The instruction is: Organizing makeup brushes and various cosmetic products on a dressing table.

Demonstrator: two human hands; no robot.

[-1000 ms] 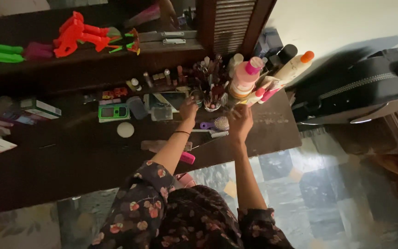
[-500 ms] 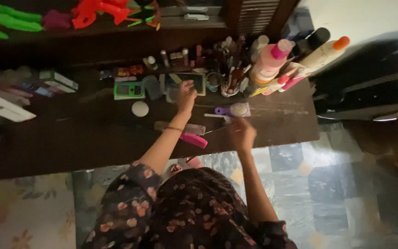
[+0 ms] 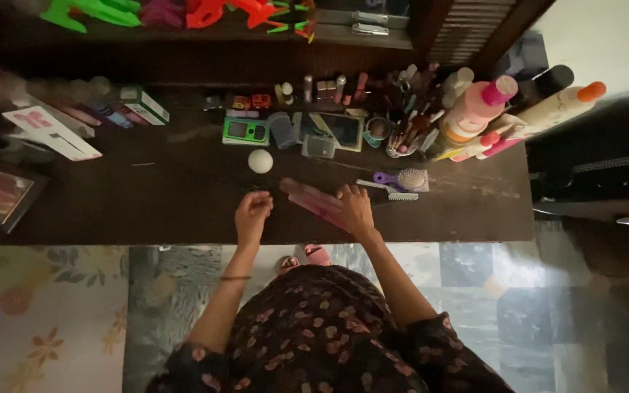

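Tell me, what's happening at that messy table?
A person stands at a dark table crowded with bottles, brushes and little boxes. The right hand lies flat on a pink tube near the front edge. The left hand is curled loosely above the tabletop; whether it holds anything cannot be told. A white ball sits just beyond it, and a purple hairbrush lies past the right hand. A green box rests further back.

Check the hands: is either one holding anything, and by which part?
Right hand rests on the near end of the long pink tube lying on the table; a closed grip cannot be told. Left hand is curled, contents not visible.
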